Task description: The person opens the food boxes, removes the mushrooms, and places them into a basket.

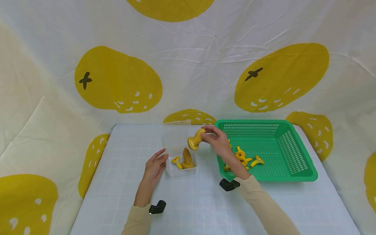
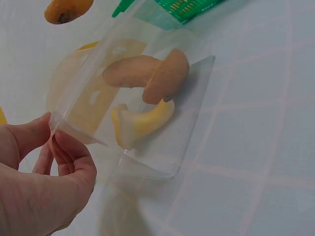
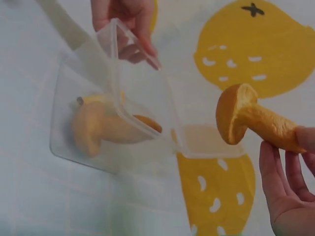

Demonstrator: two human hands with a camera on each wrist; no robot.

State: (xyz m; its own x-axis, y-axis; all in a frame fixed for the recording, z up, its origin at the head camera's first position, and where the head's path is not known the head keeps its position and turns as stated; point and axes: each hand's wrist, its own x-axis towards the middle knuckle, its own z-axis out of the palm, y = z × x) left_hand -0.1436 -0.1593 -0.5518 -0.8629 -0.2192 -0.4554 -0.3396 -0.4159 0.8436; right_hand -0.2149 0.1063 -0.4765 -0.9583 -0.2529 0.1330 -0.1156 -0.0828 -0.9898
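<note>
A yellow mushroom (image 1: 195, 139) is held by its stem between the thumb and fingertips of my right hand (image 1: 219, 141), cap downward, above the back right of a clear plastic box (image 1: 181, 171). My left hand (image 2: 54, 182) pinches that box's rim at its left side, thumb against the bent fingers. Inside the box lie a large brownish-yellow mushroom (image 2: 170, 76) and a smaller, paler yellow mushroom (image 2: 142, 125). The box's clear lid (image 1: 175, 136) stands folded back behind it. In the right wrist view, the held mushroom (image 3: 256, 118) hangs apart from the box.
A green perforated basket (image 1: 292, 152) stands right of the box, beneath my right forearm. Several small yellow mushrooms (image 1: 242, 156) lie toward its left side, and one yellow mushroom (image 1: 257, 161) lies a little apart. A fruit-patterned cloth (image 1: 190, 72) hangs behind the table.
</note>
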